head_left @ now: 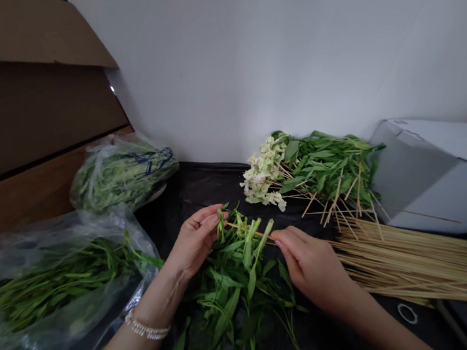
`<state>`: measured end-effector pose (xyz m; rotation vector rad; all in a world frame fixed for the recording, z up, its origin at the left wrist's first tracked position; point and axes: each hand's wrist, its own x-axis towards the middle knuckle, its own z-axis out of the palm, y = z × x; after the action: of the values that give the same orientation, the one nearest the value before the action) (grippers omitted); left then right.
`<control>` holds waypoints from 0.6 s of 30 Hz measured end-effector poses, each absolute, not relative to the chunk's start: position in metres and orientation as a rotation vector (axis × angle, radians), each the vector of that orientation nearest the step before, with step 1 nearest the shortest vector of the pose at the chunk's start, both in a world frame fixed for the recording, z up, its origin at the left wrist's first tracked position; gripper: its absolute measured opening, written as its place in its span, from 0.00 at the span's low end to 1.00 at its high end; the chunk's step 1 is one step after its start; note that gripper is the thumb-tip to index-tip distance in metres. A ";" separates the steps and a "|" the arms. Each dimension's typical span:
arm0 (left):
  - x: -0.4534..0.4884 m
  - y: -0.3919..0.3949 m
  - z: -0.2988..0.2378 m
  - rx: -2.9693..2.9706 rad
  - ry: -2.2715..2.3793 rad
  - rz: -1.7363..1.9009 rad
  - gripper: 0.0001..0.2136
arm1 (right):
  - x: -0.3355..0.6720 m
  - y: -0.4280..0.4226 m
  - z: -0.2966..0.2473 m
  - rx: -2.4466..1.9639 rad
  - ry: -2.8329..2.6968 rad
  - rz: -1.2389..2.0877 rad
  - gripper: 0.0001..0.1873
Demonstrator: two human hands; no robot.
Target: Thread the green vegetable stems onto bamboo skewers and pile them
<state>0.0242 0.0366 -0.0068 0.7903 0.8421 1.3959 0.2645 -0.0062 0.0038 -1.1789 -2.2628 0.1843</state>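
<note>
My right hand (pixel 312 263) pinches a thin bamboo skewer (pixel 265 236), which lies level and points left. Several leafy green stems (pixel 248 244) are threaded on the skewer, their leaves drooping below it. At the skewer's left end, my left hand (pixel 197 243) has thumb and fingers closed on a folded green stem (pixel 221 224). Whether the skewer tip has gone through that stem cannot be made out. Loose leafy greens (pixel 225 314) lie under both hands on black plastic sheeting (pixel 206 180).
Finished-looking skewers of greens (pixel 323 165) and pale leafy pieces (pixel 265 168) lie by the wall. Bare skewers (pixel 422 264) are piled at right, below a white box (pixel 448 172). Bagged greens (pixel 124 173), an open plastic bag (pixel 109 302) and a cardboard box (pixel 29 103) stand left.
</note>
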 end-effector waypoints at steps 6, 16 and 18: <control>0.027 0.035 -0.006 0.802 0.813 1.391 0.15 | 0.263 -0.007 0.001 -1.191 -2.273 0.175 0.14; 0.025 0.034 -0.005 0.832 0.835 1.400 0.15 | 0.263 -0.006 0.001 -1.199 -2.275 0.147 0.15; 0.026 0.034 -0.005 0.853 0.846 1.396 0.15 | 0.264 -0.006 0.001 -1.192 -2.274 0.149 0.15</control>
<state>0.0258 0.0340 -0.0055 0.8529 0.8456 1.3965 0.2636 -0.0061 0.0008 -1.1921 -2.2744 0.1485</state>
